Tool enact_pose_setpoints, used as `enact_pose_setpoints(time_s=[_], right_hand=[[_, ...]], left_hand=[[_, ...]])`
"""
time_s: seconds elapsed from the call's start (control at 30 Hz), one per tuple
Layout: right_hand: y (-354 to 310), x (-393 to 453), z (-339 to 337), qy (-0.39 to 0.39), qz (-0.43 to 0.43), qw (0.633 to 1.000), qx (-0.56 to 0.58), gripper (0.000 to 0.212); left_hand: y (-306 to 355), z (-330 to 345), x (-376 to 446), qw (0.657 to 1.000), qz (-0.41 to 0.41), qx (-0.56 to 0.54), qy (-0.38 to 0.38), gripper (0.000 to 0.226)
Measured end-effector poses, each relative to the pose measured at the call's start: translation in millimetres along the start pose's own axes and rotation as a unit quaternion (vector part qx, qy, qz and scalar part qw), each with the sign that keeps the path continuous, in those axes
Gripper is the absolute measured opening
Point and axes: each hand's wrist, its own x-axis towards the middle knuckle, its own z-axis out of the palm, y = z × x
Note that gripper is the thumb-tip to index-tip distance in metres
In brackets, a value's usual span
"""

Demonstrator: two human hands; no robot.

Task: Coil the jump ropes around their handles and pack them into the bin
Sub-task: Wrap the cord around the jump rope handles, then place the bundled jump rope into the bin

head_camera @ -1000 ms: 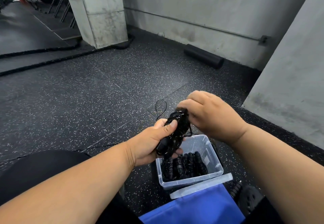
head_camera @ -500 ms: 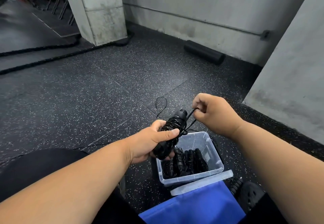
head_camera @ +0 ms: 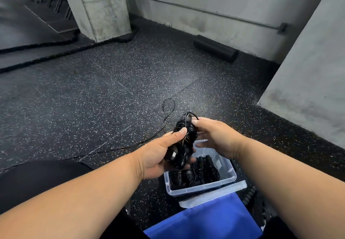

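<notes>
Head view: the left hand [head_camera: 158,154] grips a rope bundle [head_camera: 183,139] at centre, fingers curled round the handles, just above the bin [head_camera: 229,177]. The right hand [head_camera: 216,136], at 3 o'clock of the bundle, pinches the cord near the top. Several coiled ropes already lie in the bin. A loose tail [head_camera: 168,108] trails across the floor toward 9 o'clock, so winding seems unfinished.

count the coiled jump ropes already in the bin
About 4 coiled jump ropes lie side by side in the clear bin, toward its near end. The bundle gripped in the left hand overlaps them, so more may be hidden.
</notes>
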Motion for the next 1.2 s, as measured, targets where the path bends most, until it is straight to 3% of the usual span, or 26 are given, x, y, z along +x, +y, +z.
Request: enact_pose_setpoints(time_s=[0.07,0.17,0.27,0.4,0.53,0.7,0.8,1.07,1.2], right_hand=[[4.4,6.1,-5.8,-0.007,-0.01,1.0,0.022,0.036],[7.9,16.7,-19.5,-0.006,-0.023,0.998,0.052,0.034],[18.1,34.9,-36.2,0.034,0.002,0.999,0.025,0.027],[58.9,62.0,-64.7,0.104,0.061,0.992,-0.037,0.017],[128.1,86.5,-89.3,0.219,0.164,0.961,-0.044,0.017],[182.2,119.1,-115.4,0.291,0.224,0.919,-0.144,0.031],[188.6,133.9,-117.0,0.289,0.246,0.89,-0.254,0.041],[207.4,166.4,-112.4,0.223,0.259,0.875,-0.343,0.049],[207.7,179.0,-119.2,0.16,0.262,0.832,-0.461,0.045]], left_hand=[[1.5,0.0,5.6,1.0,-0.013,0.002,-0.021,0.078],[4.1,-0.3,16.1,1.0,-0.024,0.008,-0.009,0.057],[8.0,-5.9,30.6,0.99,-0.014,0.104,0.099,0.047],[16.9,-22.8,48.1,0.945,0.023,0.232,0.228,0.049],[23.4,-28.9,62.4,0.936,0.03,0.273,0.223,0.032],[27.2,-25.7,78.2,0.924,0.018,0.32,0.207,0.029],[29.8,-27.7,85.2,0.918,0.009,0.339,0.205,0.029],[39.1,-41.0,112.5,0.909,-0.021,0.349,0.225,0.025],[39.7,-44.1,122.4,0.911,-0.03,0.342,0.228,0.025]])
